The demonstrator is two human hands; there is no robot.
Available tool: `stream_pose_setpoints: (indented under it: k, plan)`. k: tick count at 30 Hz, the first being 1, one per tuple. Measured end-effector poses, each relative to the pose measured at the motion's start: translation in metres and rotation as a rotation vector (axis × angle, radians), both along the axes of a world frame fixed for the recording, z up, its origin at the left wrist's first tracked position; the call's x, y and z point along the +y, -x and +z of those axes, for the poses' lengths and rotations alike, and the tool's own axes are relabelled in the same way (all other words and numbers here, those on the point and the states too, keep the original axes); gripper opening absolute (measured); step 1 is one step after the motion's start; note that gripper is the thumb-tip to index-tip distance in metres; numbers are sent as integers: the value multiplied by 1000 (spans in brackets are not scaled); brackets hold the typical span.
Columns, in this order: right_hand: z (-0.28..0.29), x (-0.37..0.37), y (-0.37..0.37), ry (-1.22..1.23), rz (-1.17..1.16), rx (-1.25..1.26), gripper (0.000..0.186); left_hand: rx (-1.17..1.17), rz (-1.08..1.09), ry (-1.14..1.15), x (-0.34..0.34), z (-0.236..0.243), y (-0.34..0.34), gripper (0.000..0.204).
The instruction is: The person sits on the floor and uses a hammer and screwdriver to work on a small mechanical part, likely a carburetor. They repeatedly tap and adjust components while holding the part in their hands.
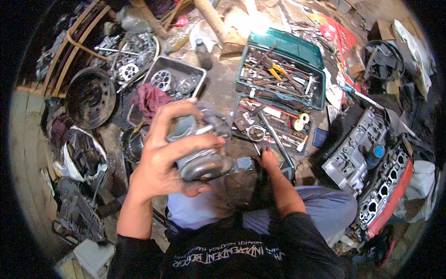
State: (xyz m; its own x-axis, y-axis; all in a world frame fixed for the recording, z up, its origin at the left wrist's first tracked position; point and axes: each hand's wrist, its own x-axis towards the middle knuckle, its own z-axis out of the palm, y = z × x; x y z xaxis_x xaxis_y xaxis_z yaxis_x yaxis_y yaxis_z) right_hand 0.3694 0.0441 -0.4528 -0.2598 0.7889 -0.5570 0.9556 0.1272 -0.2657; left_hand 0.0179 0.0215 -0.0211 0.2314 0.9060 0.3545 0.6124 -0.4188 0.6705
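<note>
White lettering [227, 254] across black shirt [232, 235]

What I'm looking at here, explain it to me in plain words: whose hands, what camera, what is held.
There is no machine here, just a person's two bare hands. The single picture comes from a camera worn on the head, looking down; its wide lens bends straight edges.

The left hand is raised, its grip closed around a rounded, grey metal part. The right hand is lower, beside a thin pale rod; whether it holds that is hard to tell.

On the ground ahead are an open green toolbox full of tools and a grey bin with a dark red cloth over its side.
</note>
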Motion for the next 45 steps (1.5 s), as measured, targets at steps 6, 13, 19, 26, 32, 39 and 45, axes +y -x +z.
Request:
stream_pose_setpoints:
  k: [6, 13, 19, 26, 32, 39, 45]
  plan:
    - [-4, 0, 12, 117, 8, -68, 36, 145, -9, -60, -6, 7, -6, 83]
    - [92, 18, 9, 404, 43, 60, 51, 146, 85, -32, -13, 21, -9, 51]
    - [249, 25, 9, 145, -216, 536, 49, 271, 144, 11, -1, 38, -27, 27]
    - [410, -86, 55, 157, -450, 1421, 58, 83, -57, -23, 1, 14, -15, 22]
    - [441, -108, 75, 246, -482, 1383, 61, 52, -21, -80, -7, 9, -9, 19]
    - [449, -111, 91, 343, -541, 1407, 59, 54, 16, -128, -12, 8, -7, 19]
    - [452, -110, 97, 373, -579, 1436, 62, 36, 15, -137, -13, 8, -5, 20]
